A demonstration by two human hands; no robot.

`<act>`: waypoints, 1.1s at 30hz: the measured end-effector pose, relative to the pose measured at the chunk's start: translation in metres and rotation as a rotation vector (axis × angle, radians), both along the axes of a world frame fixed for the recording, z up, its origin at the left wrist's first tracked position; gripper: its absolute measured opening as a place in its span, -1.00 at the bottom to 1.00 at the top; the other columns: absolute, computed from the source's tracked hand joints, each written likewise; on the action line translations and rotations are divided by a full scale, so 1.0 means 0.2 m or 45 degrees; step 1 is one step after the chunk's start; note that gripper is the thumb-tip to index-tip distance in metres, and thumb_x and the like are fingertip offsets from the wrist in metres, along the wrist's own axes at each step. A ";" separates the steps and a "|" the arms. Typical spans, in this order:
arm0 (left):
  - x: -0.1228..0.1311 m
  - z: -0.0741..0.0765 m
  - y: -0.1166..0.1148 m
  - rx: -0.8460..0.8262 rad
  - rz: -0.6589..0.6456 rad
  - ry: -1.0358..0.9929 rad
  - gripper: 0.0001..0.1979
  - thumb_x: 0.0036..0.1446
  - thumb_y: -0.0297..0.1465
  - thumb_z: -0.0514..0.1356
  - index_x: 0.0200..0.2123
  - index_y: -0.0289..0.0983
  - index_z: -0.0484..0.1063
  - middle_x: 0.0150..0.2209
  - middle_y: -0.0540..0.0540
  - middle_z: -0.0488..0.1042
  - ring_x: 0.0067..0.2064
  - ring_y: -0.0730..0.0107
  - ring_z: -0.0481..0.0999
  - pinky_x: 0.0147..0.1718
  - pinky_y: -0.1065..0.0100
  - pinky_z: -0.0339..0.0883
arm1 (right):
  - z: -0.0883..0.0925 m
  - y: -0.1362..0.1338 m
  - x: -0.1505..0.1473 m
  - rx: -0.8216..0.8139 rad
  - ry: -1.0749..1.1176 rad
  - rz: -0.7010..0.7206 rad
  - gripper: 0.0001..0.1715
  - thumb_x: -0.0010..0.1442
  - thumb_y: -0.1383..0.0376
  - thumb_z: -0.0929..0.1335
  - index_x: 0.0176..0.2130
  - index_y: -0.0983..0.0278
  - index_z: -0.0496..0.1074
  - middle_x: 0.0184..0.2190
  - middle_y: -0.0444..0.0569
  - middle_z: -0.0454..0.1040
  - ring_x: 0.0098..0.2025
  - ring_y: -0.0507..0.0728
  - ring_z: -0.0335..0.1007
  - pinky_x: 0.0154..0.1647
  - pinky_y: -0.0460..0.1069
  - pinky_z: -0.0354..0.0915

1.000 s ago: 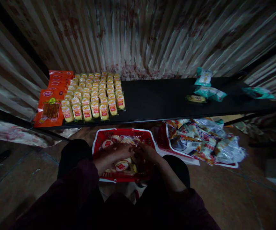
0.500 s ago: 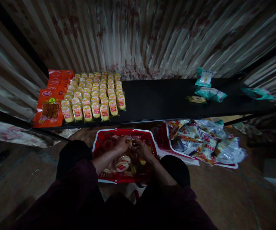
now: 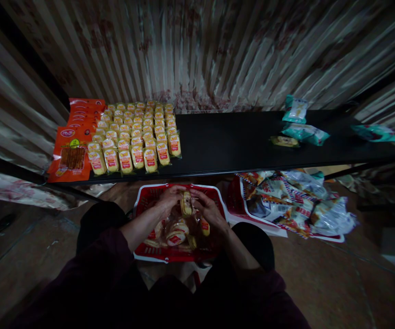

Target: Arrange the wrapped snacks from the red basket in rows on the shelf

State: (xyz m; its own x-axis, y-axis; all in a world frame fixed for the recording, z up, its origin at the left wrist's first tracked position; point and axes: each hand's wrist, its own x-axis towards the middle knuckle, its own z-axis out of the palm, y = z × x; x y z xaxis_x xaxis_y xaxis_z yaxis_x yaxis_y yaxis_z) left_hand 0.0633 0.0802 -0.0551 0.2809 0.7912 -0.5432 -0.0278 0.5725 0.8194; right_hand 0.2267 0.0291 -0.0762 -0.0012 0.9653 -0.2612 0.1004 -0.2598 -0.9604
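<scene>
Over the red basket [image 3: 223, 205], my left hand [image 3: 169, 200] and my right hand [image 3: 210, 211] close on one small wrapped cake [image 3: 186, 204] from its two sides. The cake stands roughly upright, its yellowish back towards me. Below it in the basket lie several more wrapped cakes [image 3: 176, 237], some with red labels, partly hidden by my hands and forearms. On the black shelf [image 3: 218, 141] just beyond, rows of the same wrapped cakes [image 3: 137, 157] stand packed closely together, red and white labels facing out.
Orange snack packets [image 3: 69, 155] line the shelf's left end. Teal packets [image 3: 303, 132] and a single wrapped cake [image 3: 284, 141] lie towards its right. Below, a second red basket [image 3: 236, 201] overflows with bagged snacks [image 3: 293, 201]. A pleated curtain [image 3: 197, 55] hangs behind.
My hands have risen slightly and drawn apart, bringing the wrapped cake up into clearer view between them. The basket's contents show more. The shelf goods stay put.
</scene>
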 end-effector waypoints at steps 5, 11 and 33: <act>0.00 -0.02 -0.01 0.100 -0.010 0.269 -0.93 0.03 -0.54 0.19 -0.36 -0.30 0.43 -0.37 -0.03 0.51 -0.36 0.51 0.47 -0.30 0.47 0.33 | 0.04 -0.02 -0.04 -0.032 -0.063 0.144 -0.38 0.03 0.04 0.43 0.06 0.19 0.42 0.03 0.01 0.47 0.07 0.22 0.38 0.06 0.14 0.33; 0.01 -0.02 0.00 0.114 -0.075 0.415 -0.93 0.10 -0.46 0.18 -0.44 -0.29 0.37 -0.47 0.04 0.44 -0.45 0.56 0.45 -0.39 0.52 0.32 | 0.00 -0.03 -0.04 -0.111 -0.057 0.275 -0.42 0.06 0.07 0.40 0.05 0.20 0.43 0.01 -0.02 0.47 0.02 0.20 0.41 0.06 0.13 0.32; -0.03 0.00 0.06 0.338 -0.156 0.510 -0.85 0.05 -0.60 0.11 -0.39 -0.29 0.43 -0.43 0.01 0.47 -0.37 0.51 0.45 -0.33 0.49 0.33 | 0.10 -0.01 -0.04 -0.288 0.631 0.037 -0.32 -0.06 0.23 0.42 0.08 0.20 0.35 -0.02 0.05 0.51 -0.10 0.23 0.49 -0.06 0.13 0.36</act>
State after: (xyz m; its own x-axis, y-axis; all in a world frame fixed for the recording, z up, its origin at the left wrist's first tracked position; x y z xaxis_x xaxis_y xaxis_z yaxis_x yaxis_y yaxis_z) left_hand 0.0581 0.0926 -0.0551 0.1908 0.8912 -0.4115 0.3733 0.3218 0.8701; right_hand 0.2178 0.0270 -0.0568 -0.2023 0.8828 -0.4239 -0.3398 -0.4693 -0.8150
